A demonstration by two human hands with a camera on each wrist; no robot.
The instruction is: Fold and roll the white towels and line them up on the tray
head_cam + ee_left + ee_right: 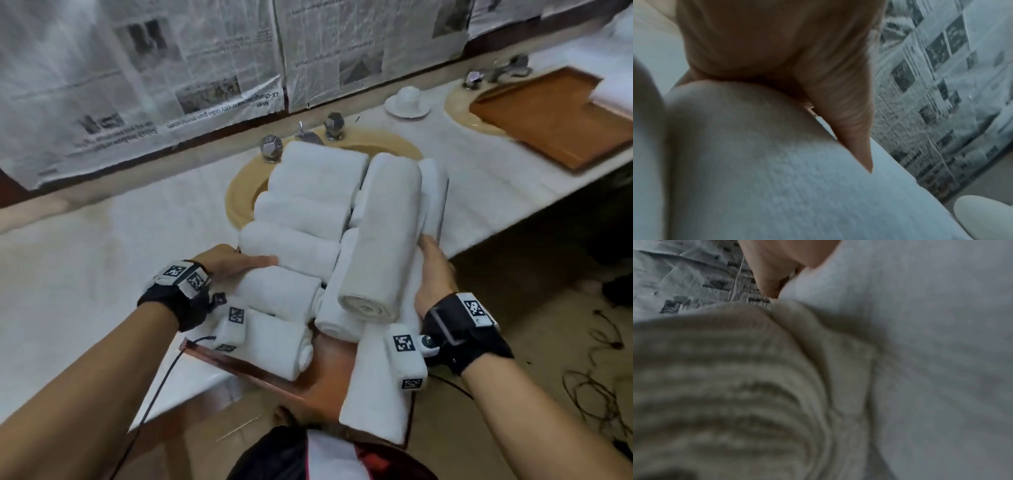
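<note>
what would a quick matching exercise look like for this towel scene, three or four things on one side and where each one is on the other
Things:
1. long rolled towel
2. left hand
3. white cup and saucer
4. empty brown tray

Places:
A. far right of the counter, over the second basin
B. on top of the other rolls, lengthwise
C. on the counter between the two basins
D. flat against the left side of the towel stack

Pairs: 1-B, 2-D, 3-C, 4-A
</note>
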